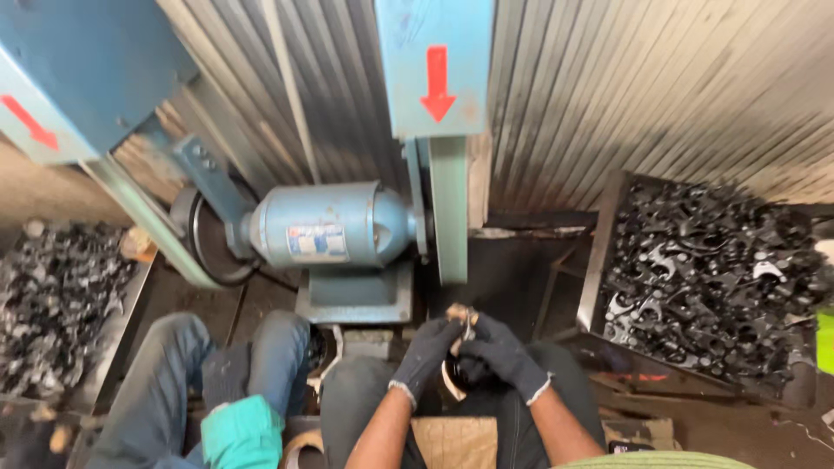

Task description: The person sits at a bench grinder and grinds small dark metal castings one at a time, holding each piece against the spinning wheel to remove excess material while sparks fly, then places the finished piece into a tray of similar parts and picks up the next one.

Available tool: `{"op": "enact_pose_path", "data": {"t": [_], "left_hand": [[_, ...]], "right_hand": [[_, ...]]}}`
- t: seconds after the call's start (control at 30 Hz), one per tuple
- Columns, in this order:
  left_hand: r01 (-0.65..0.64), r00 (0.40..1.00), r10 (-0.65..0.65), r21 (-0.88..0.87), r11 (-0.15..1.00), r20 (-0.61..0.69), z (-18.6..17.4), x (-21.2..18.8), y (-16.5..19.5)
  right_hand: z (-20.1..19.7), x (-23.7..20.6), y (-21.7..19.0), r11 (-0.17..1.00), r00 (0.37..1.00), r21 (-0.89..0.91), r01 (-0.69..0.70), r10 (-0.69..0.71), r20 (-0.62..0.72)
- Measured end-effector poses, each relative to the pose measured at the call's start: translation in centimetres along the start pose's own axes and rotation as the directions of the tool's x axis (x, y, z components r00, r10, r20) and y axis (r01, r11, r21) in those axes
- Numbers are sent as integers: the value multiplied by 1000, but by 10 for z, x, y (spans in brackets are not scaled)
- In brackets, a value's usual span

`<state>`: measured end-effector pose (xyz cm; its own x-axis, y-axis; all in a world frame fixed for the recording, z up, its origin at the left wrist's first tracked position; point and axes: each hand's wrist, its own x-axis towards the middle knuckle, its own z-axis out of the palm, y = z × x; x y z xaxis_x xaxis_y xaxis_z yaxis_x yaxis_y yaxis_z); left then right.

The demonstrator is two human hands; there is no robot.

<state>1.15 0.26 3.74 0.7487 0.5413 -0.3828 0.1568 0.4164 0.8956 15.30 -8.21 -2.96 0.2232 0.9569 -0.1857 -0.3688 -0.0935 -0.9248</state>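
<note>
Metal part (463, 320), small and dark with a worn brownish tip, sits between your two gloved hands just above your lap, straight below the lower end of the green sanding belt (450, 208). Its long axis runs roughly up and away from you, the tip aimed at the belt, though motion blur hides its exact shape. Your left hand (426, 352) wraps it from the left with the fingers (445, 332) clenched on its lower half; your right hand (502, 354) closes over it from the right, fingers curled on the same piece. Both hands touch each other and the part, and neither is clearly nearer the belt; the left fingertips reach a little higher.

Just beyond the part stands the blue motor (334, 227) on its base, with the belt running down from a blue guard (434, 65) marked with a red downward arrow. A second belt and guard slant away at the far left.

To your right, a dark metal bin (599, 260) is heaped with black forged pieces (712, 278). To your left, a similar heap (52, 295) lies in another tray. Beside your left knee sits another person's leg in blue jeans (174, 382), with a teal sleeve at the lower edge.
</note>
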Motion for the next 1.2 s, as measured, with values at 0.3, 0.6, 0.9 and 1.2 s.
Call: {"op": "enact_pose_path", "data": {"t": [0.3, 0.6, 0.9, 1.2], "left_hand": [[-97, 932, 150, 172, 980, -331, 14, 45, -7], [-90, 946, 185, 331, 939, -266, 9, 26, -4], [-157, 976, 183, 202, 967, -120, 14, 16, -10], [-141, 973, 146, 41, 989, -179, 20, 51, -15]], "right_hand": [[2, 34, -12, 995, 981, -91, -43, 25, -190], [1, 19, -14, 993, 994, -60, 104, -105, -24], [1, -12, -12, 861, 838, -462, 213, -404, -366], [5, 34, -37, 954, 821, -60, 293, -283, -496]]}}
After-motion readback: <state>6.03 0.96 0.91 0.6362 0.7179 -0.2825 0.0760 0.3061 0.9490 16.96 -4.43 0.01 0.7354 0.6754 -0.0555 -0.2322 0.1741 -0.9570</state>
